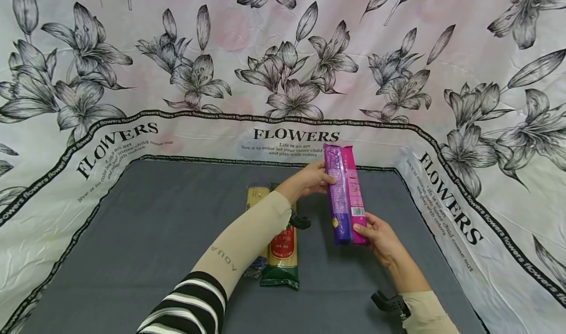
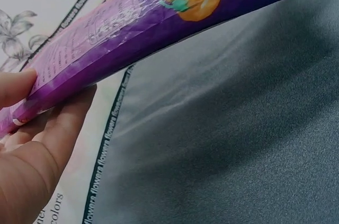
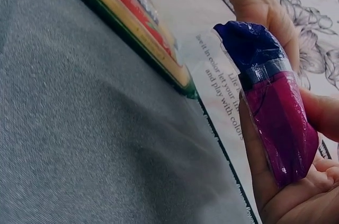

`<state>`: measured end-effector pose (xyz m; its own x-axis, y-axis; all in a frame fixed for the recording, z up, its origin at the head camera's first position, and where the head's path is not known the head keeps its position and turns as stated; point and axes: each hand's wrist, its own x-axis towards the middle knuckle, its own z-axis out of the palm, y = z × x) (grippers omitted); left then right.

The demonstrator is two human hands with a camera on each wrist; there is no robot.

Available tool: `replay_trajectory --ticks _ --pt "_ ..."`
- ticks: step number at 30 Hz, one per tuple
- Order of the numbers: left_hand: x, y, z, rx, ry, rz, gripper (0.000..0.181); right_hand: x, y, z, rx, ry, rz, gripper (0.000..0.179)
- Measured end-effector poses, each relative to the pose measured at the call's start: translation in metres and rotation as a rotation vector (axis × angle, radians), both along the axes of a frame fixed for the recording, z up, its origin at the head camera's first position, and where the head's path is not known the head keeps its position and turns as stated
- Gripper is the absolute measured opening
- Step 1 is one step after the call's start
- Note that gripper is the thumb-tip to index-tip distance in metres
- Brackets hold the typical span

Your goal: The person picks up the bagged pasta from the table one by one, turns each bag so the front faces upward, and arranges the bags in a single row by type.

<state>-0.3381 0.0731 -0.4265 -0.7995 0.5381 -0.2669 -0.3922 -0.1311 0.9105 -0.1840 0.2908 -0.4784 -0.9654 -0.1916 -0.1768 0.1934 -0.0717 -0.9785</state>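
A long purple and pink plastic packet (image 1: 342, 196), with a barcode on its pink side, is held tilted between both hands above the grey cloth. My left hand (image 1: 309, 179) grips its upper left edge, thumb on one face and fingers behind in the left wrist view. At the lower right corner, my right hand (image 1: 381, 238) pinches the packet's end, which shows blue and magenta in the right wrist view. Beneath my left forearm lie a green-ended pasta packet (image 1: 283, 260) with a red label and a second yellow packet (image 1: 257, 195), both partly hidden by the arm.
Grey cloth (image 1: 155, 236) covers the working surface. Around it runs a white border printed with FLOWERS lettering (image 1: 296, 135) and black lily drawings. Each wrist carries a black strap mount (image 1: 389, 303).
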Motion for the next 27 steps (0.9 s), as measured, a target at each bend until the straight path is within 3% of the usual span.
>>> replay_trajectory --ticks 6,14,21,27 --pt "-0.005 0.006 -0.005 -0.007 -0.018 0.023 0.076 -0.011 0.007 -0.004 0.003 -0.006 -0.016 0.051" --pt "-0.014 0.01 -0.013 -0.064 -0.023 0.014 0.08 -0.021 0.011 -0.01 0.009 -0.026 -0.009 0.061" --pt "-0.015 0.021 -0.023 -0.076 -0.008 0.064 0.064 -0.025 0.013 -0.014 0.015 -0.045 -0.047 0.055" --pt "-0.018 0.032 -0.034 -0.064 -0.045 0.105 0.052 -0.026 0.017 -0.014 0.029 -0.064 -0.047 0.055"
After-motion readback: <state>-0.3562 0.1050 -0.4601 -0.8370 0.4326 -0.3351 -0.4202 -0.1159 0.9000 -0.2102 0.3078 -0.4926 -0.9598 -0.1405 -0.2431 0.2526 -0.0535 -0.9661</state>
